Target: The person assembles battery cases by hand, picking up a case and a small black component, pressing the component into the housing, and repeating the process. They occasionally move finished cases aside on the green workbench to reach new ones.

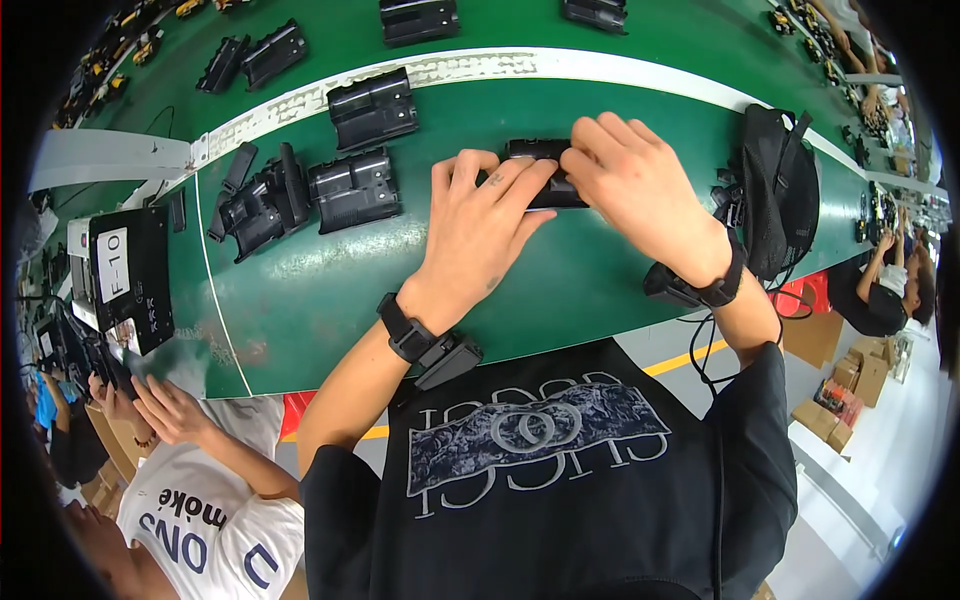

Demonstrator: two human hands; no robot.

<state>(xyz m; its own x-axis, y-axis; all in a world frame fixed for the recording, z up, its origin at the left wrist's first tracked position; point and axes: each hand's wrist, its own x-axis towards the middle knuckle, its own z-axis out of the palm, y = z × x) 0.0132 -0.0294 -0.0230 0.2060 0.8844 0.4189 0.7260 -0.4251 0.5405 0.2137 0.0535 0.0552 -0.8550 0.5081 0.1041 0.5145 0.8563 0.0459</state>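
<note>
A black plastic housing (536,148) lies on the green worktable, partly covered by both my hands. My left hand (482,222) is at its left side, fingers bent and pressed onto it, with the thumb along the near edge. At the right end my right hand (640,185) is closed, its fingers curled in a pinch against the housing. Whatever sits between those fingertips is hidden. A thin pale edge shows under the housing beside my left thumb. Left of my hands lie similar black half-shell housings (355,190), one (372,108) farther back, and a jumbled pile (262,203).
A black mesh bag (778,190) with cables lies on the table's right. A black box (130,275) stands at the left end. Beyond the white rail (540,62), more housings rest on a green surface. A co-worker's hand (170,408) is at the lower left.
</note>
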